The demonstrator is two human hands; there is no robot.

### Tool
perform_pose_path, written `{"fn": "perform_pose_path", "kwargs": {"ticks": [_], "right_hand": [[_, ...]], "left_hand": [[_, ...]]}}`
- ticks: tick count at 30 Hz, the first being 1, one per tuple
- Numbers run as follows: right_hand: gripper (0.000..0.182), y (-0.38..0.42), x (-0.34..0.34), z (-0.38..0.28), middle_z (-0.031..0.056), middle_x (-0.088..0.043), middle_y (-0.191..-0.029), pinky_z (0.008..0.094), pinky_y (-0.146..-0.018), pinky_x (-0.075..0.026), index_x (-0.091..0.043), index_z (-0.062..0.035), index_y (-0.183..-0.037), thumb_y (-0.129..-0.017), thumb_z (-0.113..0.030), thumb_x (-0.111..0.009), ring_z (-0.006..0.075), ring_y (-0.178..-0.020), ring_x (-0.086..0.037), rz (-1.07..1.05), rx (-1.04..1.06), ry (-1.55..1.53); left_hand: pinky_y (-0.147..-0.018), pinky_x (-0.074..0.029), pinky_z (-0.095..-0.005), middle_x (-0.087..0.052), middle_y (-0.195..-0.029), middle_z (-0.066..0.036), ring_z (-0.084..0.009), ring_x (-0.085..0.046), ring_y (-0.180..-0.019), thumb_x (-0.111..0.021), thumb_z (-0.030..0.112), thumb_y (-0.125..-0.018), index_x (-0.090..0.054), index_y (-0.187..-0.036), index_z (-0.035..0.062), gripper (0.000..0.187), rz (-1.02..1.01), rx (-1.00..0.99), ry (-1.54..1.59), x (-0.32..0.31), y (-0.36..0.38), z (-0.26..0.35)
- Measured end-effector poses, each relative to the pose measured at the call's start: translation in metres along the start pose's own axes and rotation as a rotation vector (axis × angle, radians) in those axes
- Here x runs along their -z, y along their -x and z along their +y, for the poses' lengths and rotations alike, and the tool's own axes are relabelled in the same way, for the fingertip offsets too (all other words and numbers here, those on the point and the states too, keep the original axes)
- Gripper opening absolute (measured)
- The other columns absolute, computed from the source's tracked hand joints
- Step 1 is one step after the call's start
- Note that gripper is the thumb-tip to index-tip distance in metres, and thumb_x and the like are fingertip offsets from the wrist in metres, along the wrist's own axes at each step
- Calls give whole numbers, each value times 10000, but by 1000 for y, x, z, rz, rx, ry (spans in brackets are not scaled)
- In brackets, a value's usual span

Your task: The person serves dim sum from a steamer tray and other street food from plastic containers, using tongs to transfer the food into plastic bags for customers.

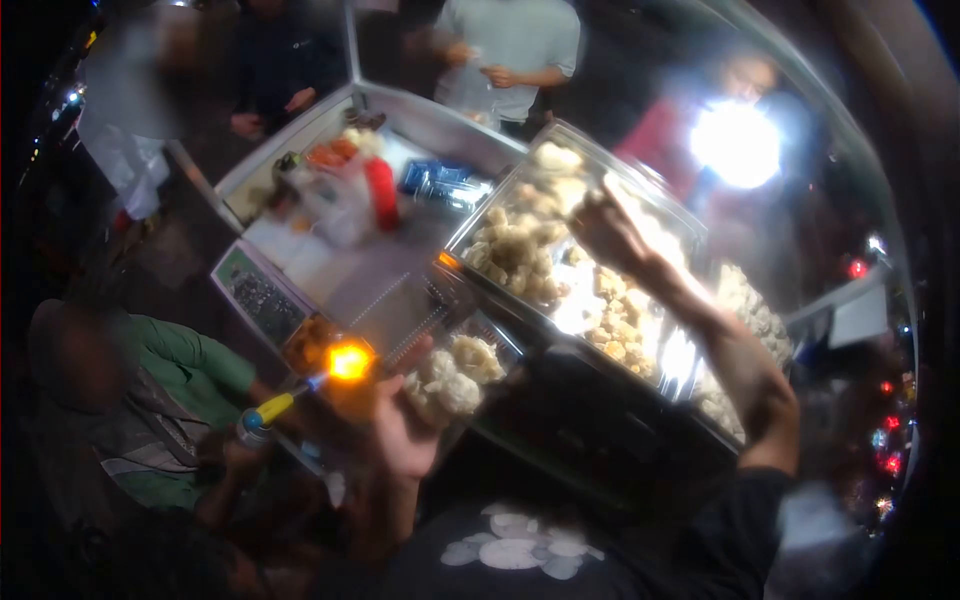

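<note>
At the far left, a person in a green shirt (pixel 185 365) sits low beside you and holds a yellow-and-blue handheld gas torch (pixel 268 410). Its long axis runs up and to the right, and its orange flame (pixel 349 361) burns at the tip, just left of your left hand.

Your left hand (pixel 405 425) is raised, palm up, with the fingers curled under a heap of pale, lumpy dough pieces (pixel 452 377). It looks like a loose cupped hold, though blur keeps me from telling how firmly the fingers close. The heap touches your fingers on their upper right side, so the flame and the food lie on opposite sides of that hand, and this hand is much the nearer of your two to the torch.

Behind, the steel bench (pixel 340 275) of the stall carries a red squeeze bottle (pixel 383 192), white plastic bags (pixel 335 205) and blue packets (pixel 432 178).

Right of centre, a long glass-walled metal tray (pixel 480 215) of fried golden pieces (pixel 520 245) runs from upper left to lower right. Your right hand (pixel 607 228) is stretched up over the tray's far side, well apart from your left. Its fingers seem gathered on something pale at the tips, but I cannot tell what, or whether they are truly closed.

Beyond the bench stand other people (pixel 510 50), and a bright white light (pixel 735 143) glares at upper right.
</note>
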State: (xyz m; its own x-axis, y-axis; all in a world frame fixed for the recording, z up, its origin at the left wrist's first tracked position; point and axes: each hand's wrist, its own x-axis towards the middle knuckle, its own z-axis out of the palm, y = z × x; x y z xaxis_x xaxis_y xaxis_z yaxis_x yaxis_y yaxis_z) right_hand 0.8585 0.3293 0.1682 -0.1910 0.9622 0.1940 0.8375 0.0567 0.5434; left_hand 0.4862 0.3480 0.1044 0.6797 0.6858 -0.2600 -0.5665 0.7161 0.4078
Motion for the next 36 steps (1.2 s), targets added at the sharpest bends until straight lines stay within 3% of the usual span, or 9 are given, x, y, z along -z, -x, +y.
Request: {"fn": "perform_pose_path", "kwargs": {"ticks": [5,7,10,16,21,26,30,32,36], "right_hand": [[131,-11,-20,22,31,-540,-858,352,-908,-403,-606,-121,-845,-734,-172,-655,192,-902,-527,51,240,-4],[132,-11,-16,22,38,-517,-870,340,-877,-405,-573,-125,-860,-755,-179,-634,191,-897,-511,51,284,-4],[96,-12,13,26,38,-495,-867,333,-849,-404,-529,-125,-843,-798,-170,-600,189,-883,-500,65,337,97],[109,1,29,34,49,-508,-837,360,-923,-421,-578,-82,-808,-882,-163,-573,191,-885,-539,202,227,-93],[96,23,33,32,58,-566,-871,377,-990,-424,-607,-77,-813,-864,-158,-612,210,-944,-552,93,421,-43],[128,26,48,33,66,-589,-893,385,-995,-422,-601,-66,-818,-882,-177,-594,231,-950,-560,80,555,-100],[118,38,84,45,24,-645,-984,418,-1014,-384,-666,-135,-969,-883,-187,-604,203,-1034,-582,-208,-126,-364],[236,45,104,45,-10,-669,-1035,447,-1012,-375,-707,-201,-1069,-850,-142,-642,200,-1063,-588,-225,-234,-334],[214,82,93,69,60,-670,-831,444,-780,-430,-742,-133,-994,-791,-81,-699,243,-895,-628,-89,-196,-360]], "left_hand": [[-1046,-439,-477,-507,-1385,-111,-290,-494,-1268,-482,317,-901,-469,-1404,58,565,-36,62,24,-1,2,7],[-1018,-482,-468,-544,-1379,-118,-282,-558,-1228,-378,315,-953,-449,-1429,32,558,-29,55,23,-1,6,7],[-1016,-481,-455,-566,-1354,-116,-279,-569,-1209,-382,323,-949,-446,-1433,34,567,-11,77,37,5,9,6],[-998,-481,-417,-612,-1286,-98,-251,-598,-1159,-414,335,-960,-522,-1349,45,497,-10,88,57,16,11,2],[-991,-473,-419,-649,-1222,-87,-252,-615,-1119,-446,337,-960,-569,-1274,38,451,-34,71,59,14,16,-7],[-1017,-455,-438,-619,-1286,-105,-269,-596,-1160,-439,336,-955,-520,-1367,56,505,-52,42,13,6,26,-13],[-1033,-449,-466,-591,-1331,-123,-278,-580,-1193,-419,321,-953,-483,-1412,75,524,-61,50,52,16,29,-25],[-1036,-449,-469,-586,-1337,-127,-284,-579,-1196,-416,316,-954,-482,-1412,74,522,-95,63,84,25,28,-31],[-980,-516,-471,-585,-1295,-167,-313,-599,-1160,-442,269,-954,-475,-1394,42,496,-158,129,203,31,30,-43]]}}
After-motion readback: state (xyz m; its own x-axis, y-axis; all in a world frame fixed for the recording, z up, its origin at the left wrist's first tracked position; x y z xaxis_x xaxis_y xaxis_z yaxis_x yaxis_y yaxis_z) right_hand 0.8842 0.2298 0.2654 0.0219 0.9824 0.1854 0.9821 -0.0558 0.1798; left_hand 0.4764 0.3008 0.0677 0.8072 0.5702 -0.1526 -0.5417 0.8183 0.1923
